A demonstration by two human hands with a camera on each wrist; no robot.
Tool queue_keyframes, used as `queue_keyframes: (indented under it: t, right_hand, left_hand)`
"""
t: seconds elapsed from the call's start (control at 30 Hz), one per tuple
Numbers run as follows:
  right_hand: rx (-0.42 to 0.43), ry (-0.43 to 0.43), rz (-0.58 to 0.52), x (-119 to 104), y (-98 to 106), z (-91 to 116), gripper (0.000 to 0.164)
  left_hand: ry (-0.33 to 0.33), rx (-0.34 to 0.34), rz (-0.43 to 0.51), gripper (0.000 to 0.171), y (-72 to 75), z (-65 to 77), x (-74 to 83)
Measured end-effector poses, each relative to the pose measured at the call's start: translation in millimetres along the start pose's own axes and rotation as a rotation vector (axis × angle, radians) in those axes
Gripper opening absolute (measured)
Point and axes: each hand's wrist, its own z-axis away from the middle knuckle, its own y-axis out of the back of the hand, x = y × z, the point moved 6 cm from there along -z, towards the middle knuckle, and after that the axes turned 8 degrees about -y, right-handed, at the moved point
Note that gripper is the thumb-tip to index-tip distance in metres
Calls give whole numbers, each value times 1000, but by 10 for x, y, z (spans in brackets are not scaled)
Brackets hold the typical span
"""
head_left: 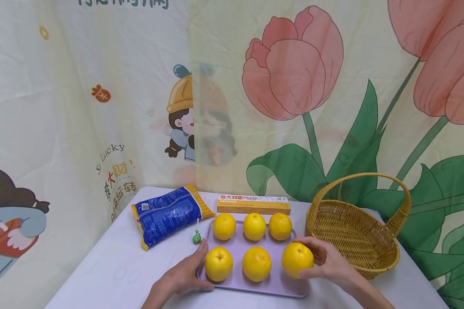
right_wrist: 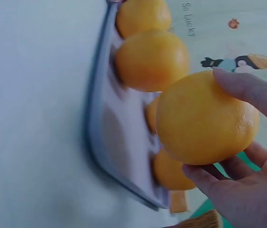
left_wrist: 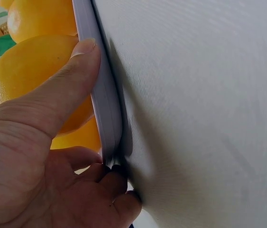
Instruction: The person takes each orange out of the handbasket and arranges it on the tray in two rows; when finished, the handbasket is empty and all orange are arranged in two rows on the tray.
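A pale purple tray (head_left: 237, 243) lies on the white table and bears several oranges in two rows. At its left side my left hand (head_left: 183, 274) holds the tray's edge. In the left wrist view the thumb lies along the tray rim (left_wrist: 108, 114), while the other fingers bend at its corner. My right hand (head_left: 330, 262) grips an orange (head_left: 297, 260) at the tray's front right. Seen from the right wrist, that orange (right_wrist: 204, 121) is raised off the tray, between the thumb and the fingers. The front left orange (head_left: 218, 264) sits nearest my left hand.
To the right stands a wicker basket (head_left: 346, 231) with a tall handle. A pasta box (head_left: 253, 205) lies behind the tray. On the left are a blue and yellow packet (head_left: 170, 216) and a small green candle-like item (head_left: 196, 237). Printed curtains hang behind the table.
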Motion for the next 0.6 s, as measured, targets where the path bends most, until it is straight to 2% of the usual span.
queue_keyframes:
  t: [0.07,0.23,0.3,0.47,0.6]
  right_hand:
    - [3,-27,-3,85,-61,-33,79]
    - [25,-64,-6,244,-160,-108,78]
    - [33,-57,-6,279,-191,-137,78]
    - [37,-20,-20,317,-242,-193,77]
    - [33,2,-5,310,-269,-215,78]
  left_hand:
    - [-13,4,-7,136,0,4,-1]
    - [16,9,-6,125,136,141,405]
    - [22,12,-8,122,176,179,518]
    - [-4,-6,-25,131,110,133,327]
    - [-6,-6,-31,129,113,147,368]
